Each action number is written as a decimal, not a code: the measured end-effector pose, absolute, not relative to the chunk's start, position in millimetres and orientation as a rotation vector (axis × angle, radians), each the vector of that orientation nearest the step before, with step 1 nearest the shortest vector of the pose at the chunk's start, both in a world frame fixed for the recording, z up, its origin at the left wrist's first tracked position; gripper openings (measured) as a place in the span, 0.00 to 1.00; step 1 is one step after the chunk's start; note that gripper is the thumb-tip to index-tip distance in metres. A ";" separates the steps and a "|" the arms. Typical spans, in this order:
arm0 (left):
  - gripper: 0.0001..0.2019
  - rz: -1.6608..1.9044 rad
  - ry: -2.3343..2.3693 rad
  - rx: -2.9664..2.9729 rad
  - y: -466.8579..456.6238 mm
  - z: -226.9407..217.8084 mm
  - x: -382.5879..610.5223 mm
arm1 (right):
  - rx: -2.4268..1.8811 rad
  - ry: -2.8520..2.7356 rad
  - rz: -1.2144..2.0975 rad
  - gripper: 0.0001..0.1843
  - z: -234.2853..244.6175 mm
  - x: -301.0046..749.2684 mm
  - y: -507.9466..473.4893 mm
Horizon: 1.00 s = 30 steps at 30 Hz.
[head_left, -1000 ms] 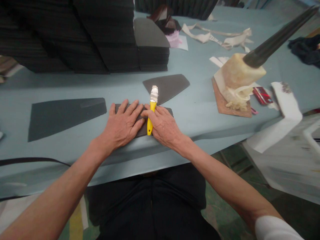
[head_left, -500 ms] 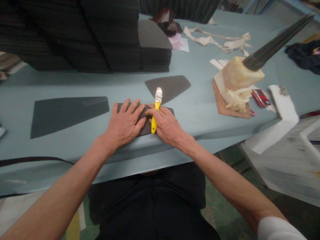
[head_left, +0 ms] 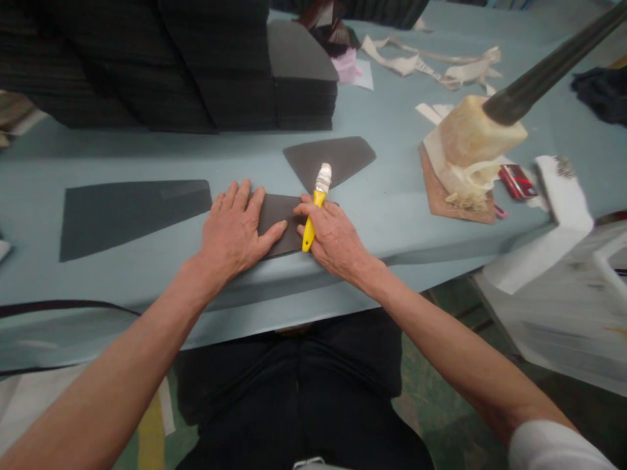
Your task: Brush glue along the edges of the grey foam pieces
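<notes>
Beneath my hands lies a dark grey sheet piece [head_left: 280,222] near the front edge of the table. My left hand [head_left: 234,232] presses flat on its left part, fingers stretched out and thumb spread. My right hand [head_left: 336,238] rests on its right part and grips a paintbrush with a yellow handle [head_left: 313,219]. The brush's whitish, coated head points away from me. Just behind it lies a second dark grey piece [head_left: 337,156], and to the left a longer tapered one [head_left: 132,212].
Tall stacks of dark sheets [head_left: 171,65] stand at the back left. On the right is a crusted, cream-coloured container [head_left: 482,134] with a dark rod sticking out, on a brown board [head_left: 434,189]. A red packet [head_left: 516,181] and a white strip [head_left: 568,196] lie beside it.
My left hand has slid left over the sheet piece, uncovering more of its middle. My right hand has moved slightly right with the paintbrush. The view has shifted a little.
</notes>
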<state>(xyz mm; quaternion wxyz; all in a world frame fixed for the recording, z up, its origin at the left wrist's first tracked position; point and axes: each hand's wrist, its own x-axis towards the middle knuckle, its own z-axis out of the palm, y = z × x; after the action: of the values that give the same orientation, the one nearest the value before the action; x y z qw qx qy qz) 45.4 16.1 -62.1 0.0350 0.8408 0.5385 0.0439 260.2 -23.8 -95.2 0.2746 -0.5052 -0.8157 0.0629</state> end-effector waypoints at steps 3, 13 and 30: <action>0.42 0.180 1.724 2.548 13.1 -65.1 45.8 | -1.390 -2.146 0.176 0.17 -97.6 262.4 -25.2; 0.41 0.192 1.716 2.542 14.5 -66.2 44.9 | -1.393 -2.118 0.143 0.17 -101.8 262.6 -24.2; 0.40 0.209 1.409 2.742 -60.6 -74.8 48.6 | -1.329 -2.138 0.191 0.14 -100.2 267.8 -44.4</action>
<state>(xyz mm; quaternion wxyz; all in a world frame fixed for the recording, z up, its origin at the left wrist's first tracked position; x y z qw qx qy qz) 48.6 -60.6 -74.8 0.0261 0.8871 0.4558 0.0676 267.8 -44.4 -100.2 0.3034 -0.5017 -0.8069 0.0721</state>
